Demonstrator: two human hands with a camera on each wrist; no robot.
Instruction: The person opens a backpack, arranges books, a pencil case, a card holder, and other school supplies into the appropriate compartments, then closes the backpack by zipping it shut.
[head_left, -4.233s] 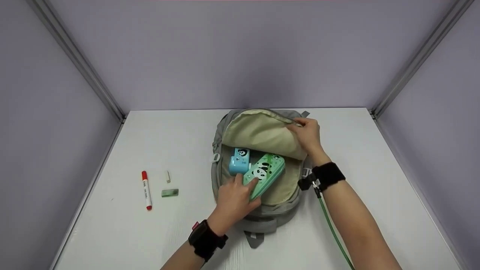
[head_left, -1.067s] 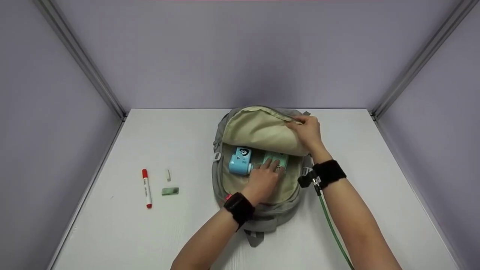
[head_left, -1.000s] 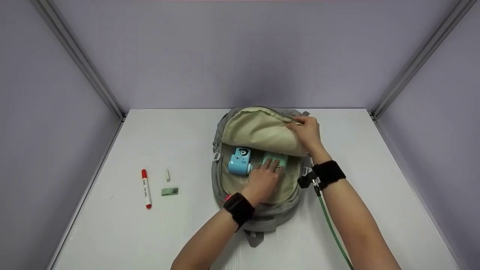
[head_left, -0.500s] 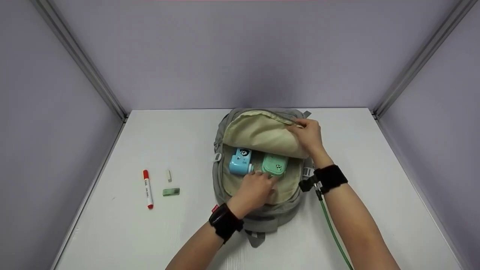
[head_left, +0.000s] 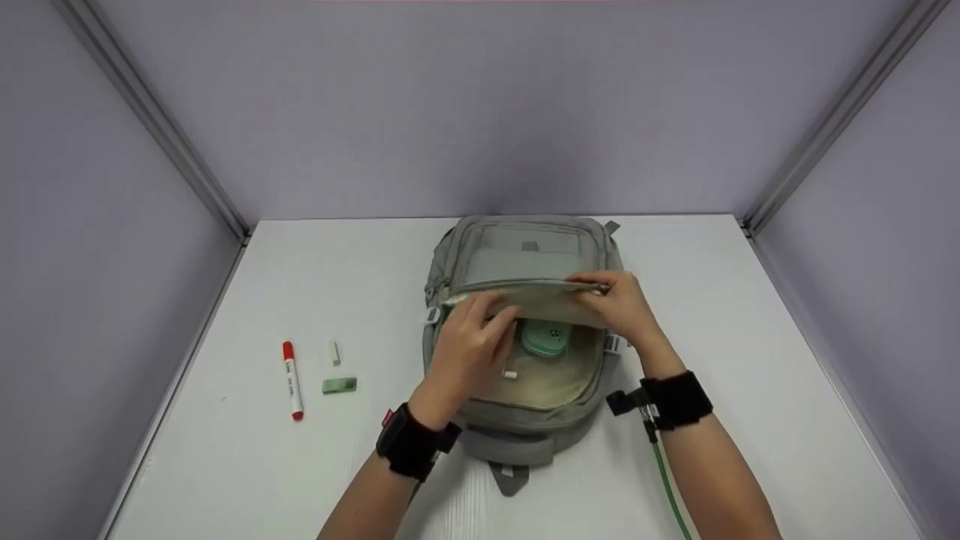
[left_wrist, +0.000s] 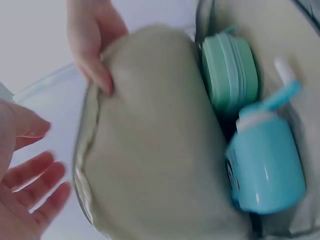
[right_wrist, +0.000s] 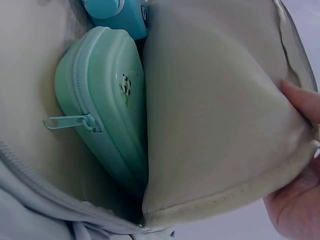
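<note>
Pinching the edge of the backpack flap [head_left: 555, 302] between thumb and fingers, the right hand [head_left: 628, 309] is at the right of the opening; left hand [head_left: 466, 349] just beside the flap edge, thumb and fingers spread, contact with cloth cannot be told; grey backpack [head_left: 517, 448] lies on the white table [head_left: 187, 465]; inside, green zip case [left_wrist: 231, 74] and blue container [left_wrist: 267, 165] side by side; red-capped marker [head_left: 293, 381] well apart, left of the backpack.

Right hand [head_left: 625, 306] pinches flap [head_left: 551, 301] of grey backpack [head_left: 525, 422]; left hand [head_left: 466, 346] near flap; green case [head_left: 545, 340] inside
</note>
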